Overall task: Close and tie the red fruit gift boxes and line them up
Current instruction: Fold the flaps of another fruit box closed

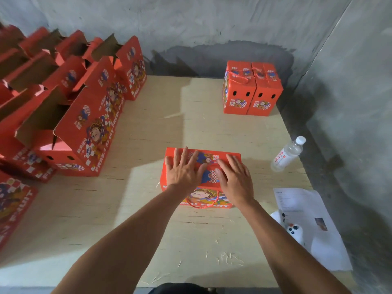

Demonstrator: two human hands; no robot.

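From the head view I log both hands flat on the top flaps of one red gift box (pixel 201 177) standing mid-table on the pale wooden table (pixel 148 209): left hand (pixel 183 170) with fingers spread and straight, right hand (pixel 235 177) likewise spread, neither pinching anything, and a red cord handle (pixel 203 203) hangs loose down the box's near face. I note two closed, corded boxes (pixel 252 90) touching side by side at the far right, and rows of open boxes (pixel 70 107) along the left edge. At right lie a water bottle (pixel 288 154), a printed sheet (pixel 305 209) and a white controller (pixel 293 229).
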